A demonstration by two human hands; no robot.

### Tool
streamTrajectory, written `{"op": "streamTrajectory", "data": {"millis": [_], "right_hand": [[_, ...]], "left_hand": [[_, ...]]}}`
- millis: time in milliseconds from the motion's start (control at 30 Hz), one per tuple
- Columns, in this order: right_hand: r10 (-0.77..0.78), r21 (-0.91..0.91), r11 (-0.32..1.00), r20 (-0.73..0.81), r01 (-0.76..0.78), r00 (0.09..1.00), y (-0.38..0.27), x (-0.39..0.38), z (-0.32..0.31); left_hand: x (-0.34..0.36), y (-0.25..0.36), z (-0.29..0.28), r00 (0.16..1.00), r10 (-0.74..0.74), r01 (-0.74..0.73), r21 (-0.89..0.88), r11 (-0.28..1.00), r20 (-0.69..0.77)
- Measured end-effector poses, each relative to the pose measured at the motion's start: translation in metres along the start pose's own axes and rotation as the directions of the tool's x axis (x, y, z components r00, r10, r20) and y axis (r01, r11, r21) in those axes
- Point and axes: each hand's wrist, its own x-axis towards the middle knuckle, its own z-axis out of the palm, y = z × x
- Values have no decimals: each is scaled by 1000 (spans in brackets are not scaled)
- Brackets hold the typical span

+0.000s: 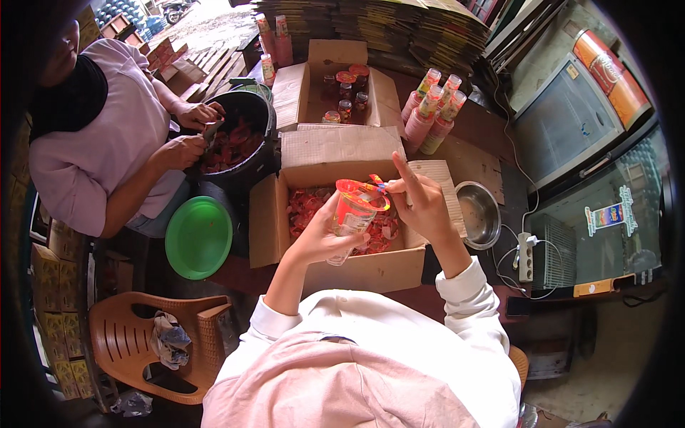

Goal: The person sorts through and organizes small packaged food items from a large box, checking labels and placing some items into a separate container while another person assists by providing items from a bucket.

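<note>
Head view: left hand [325, 235] is wrapped around a clear plastic cup [352, 217] with a red printed label, held up over the open cardboard box [371, 271]. Right hand [421, 203] pinches a small red and yellow sachet [376, 182] at the cup's rim, index finger sticking up. Under both hands the box has a loose layer of red packets [308, 203], so plenty looks left to go. Beyond the hands, a second box [314, 93] holds a few filled jars, with stacked cups [432, 110] beside it. Left of the hands, another person works over a black pot [239, 139], near a green plate [198, 237].
</note>
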Motion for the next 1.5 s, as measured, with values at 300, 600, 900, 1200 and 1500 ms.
{"op": "streamTrajectory", "data": {"millis": [300,600,900,1200,1500], "right_hand": [[58,66,996,-7,-57,998,1,-1,3],[387,401,819,141,-410,911,-2,2,-1],[300,177,935,72,-308,951,-10,-1,-19],[120,41,992,40,-122,992,-12,-1,-8],[157,137,978,20,-158,987,-9,0,-7]], "left_hand": [[-1,-4,0,999,-38,39,-58,998,21],[-3,2,-4,998,-19,18,23,1000,57],[-1,2,-6,997,59,-58,25,998,-40],[-2,8,-1,1000,4,-4,11,1000,-7],[-2,9,-2,1000,29,-29,21,999,-1]]}}
